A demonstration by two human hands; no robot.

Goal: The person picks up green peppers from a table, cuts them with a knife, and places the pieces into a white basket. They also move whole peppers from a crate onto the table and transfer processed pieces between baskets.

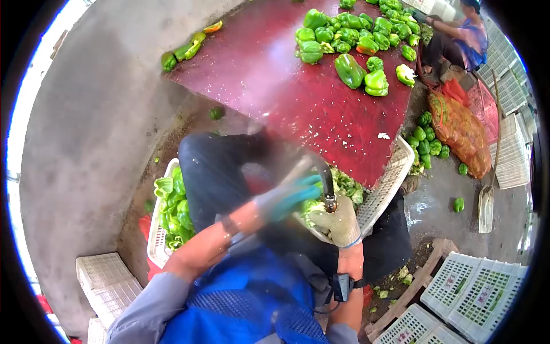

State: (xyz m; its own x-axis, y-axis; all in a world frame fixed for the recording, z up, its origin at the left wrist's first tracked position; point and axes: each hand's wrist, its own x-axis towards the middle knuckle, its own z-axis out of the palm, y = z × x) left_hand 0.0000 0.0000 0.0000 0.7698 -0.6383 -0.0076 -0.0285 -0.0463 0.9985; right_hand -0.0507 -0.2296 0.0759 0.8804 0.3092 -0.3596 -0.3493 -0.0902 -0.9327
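My left hand (289, 198), in a grey and teal glove, is smeared by motion over my lap, so its grip does not show. Close beside it, my right hand (335, 221) wears a pale work glove and is closed. From its top rises a dark curved tool (327, 182) with a metal band near the fist; its working end is hidden. Beneath both hands, a white basket (395, 166) holds pale green pepper scraps (346, 186). Left of my leg, another white basket (154, 241) is filled with green bell peppers (177, 206).
A red board (344, 126) carries a pile of bell peppers (344, 34) and scattered seeds. At right are a full orange mesh sack (458, 129), loose peppers and a seated person (458, 40). White crates (475, 292) stand at lower right, others (106, 281) at lower left.
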